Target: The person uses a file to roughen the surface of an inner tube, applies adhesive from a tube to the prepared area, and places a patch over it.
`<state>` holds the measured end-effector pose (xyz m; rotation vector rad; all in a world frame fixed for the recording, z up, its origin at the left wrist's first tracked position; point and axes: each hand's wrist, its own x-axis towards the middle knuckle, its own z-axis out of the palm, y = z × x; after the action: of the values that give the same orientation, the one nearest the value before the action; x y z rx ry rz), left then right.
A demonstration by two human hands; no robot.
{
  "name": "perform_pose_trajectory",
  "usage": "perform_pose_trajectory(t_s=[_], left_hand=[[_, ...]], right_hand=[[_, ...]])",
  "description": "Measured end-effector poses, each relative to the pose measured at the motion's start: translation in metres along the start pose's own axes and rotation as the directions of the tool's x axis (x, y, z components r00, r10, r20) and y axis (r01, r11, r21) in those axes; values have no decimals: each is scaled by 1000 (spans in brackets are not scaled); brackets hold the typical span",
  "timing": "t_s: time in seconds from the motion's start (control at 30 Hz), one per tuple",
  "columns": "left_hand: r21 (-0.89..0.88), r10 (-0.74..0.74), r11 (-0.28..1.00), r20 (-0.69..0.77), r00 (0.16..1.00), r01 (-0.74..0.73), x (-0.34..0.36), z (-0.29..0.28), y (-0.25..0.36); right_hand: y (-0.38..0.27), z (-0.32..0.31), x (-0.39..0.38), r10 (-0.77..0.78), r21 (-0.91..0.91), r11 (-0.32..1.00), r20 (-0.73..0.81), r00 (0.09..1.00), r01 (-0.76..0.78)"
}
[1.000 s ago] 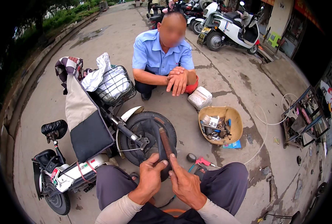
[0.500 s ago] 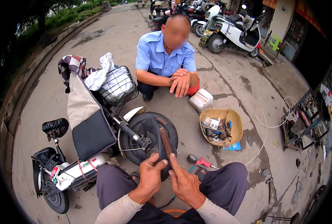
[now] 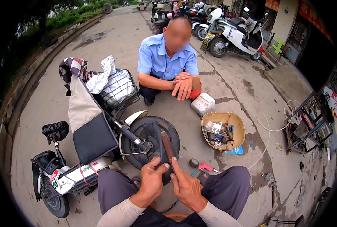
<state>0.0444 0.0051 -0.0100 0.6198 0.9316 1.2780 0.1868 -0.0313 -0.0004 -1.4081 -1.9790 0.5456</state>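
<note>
My left hand [image 3: 150, 181] grips a slack black inner tube [image 3: 156, 138], thumb on top and fingers curled around it. A rusty brown flat bar [image 3: 166, 145] lies along the tube, and my right hand [image 3: 187, 188] holds it there with the index finger stretched along it. Behind them a wheel with a black tyre [image 3: 170, 130] belongs to a white electric bike [image 3: 66, 179] lying on its side. A pink-handled tool [image 3: 205, 166] with a hose rests on the ground by my right knee.
A person in a blue shirt [image 3: 166, 60] squats opposite, hands folded. A tub of small tools [image 3: 236, 136], a white block [image 3: 203, 104] and a metal rack [image 3: 308, 121] with a looped hose stand at right. Scooters [image 3: 234, 34] are parked behind; a curb [image 3: 51, 55] runs along the left.
My hands keep their grip on the tube and bar, with only a very slight shift. The scene has moved a little in view; the person opposite keeps the same pose.
</note>
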Motion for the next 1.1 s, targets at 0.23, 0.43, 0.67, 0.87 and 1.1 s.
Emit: perform_pose_trajectory(t_s=[0.23,0.43,0.67,0.87,1.1], left_hand=[[-12,10,1000,13,1000,-10,-3,3,4],[9,2,1000,19,1000,-2,-1,4,6],[19,44,999,15,999,-44,-1,-1,-3],[22,27,999,5,1000,-27,0,0,0],[81,72,994,17,997,-73,8,-15,-8]], right_hand=[[1,1,-2,2,-8,1000,2,1000,-2],[4,3,0,-16,-9,1000,-21,1000,16],[7,11,-4,-41,-20,999,-98,994,39],[10,13,-2,-54,-20,998,-106,993,52],[-5,2,3,46,-12,999,3,999,-46]])
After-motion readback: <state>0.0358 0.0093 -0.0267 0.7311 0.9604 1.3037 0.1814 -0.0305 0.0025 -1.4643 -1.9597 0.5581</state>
